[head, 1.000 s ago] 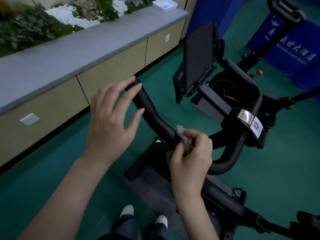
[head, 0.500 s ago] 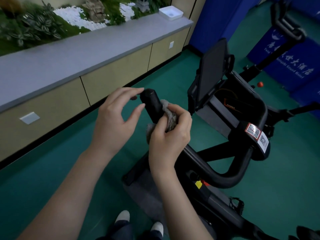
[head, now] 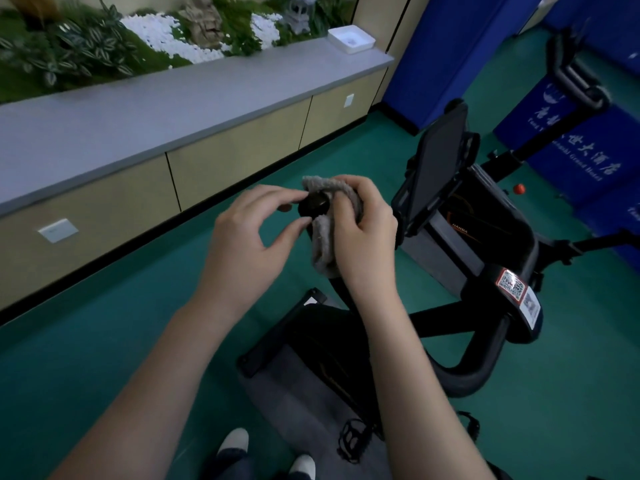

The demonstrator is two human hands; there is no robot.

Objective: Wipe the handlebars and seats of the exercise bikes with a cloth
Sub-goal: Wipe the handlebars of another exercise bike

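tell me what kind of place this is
Probably a hotel fitness room: an exercise bike being wiped with a cloth, a second bike behind, and a blue banner reading Grand Hotel.

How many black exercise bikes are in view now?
2. The near black bike is right in front, its handlebar tip wrapped in the grey cloth; the second bike stands upper right by the blue panels, partly cut off. Others may be off-frame.
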